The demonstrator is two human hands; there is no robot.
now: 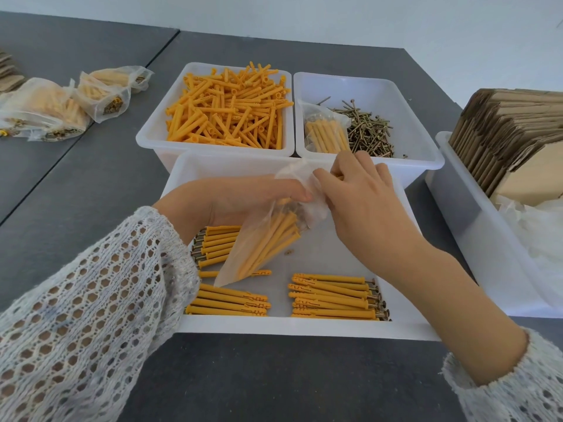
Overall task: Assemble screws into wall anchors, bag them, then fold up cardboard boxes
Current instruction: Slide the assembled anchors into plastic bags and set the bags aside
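Observation:
A clear plastic bag (259,248) with several orange anchors inside hangs tilted over the near white tray (304,325). My left hand (243,199) grips the bag near its mouth from the left. My right hand (362,196) pinches the bag's top edge from the right. Rows of assembled anchors with screws (335,296) lie in the tray below, with more rows (216,242) under my left wrist. Behind stand a bin of loose orange anchors (231,108) and a bin of brass screws (368,132) that also holds one filled bag (326,130).
Several filled bags (61,108) lie on the grey table at the far left. On the right, a long white bin (475,226) holds a stack of flat cardboard boxes (511,132) and empty plastic bags (536,236).

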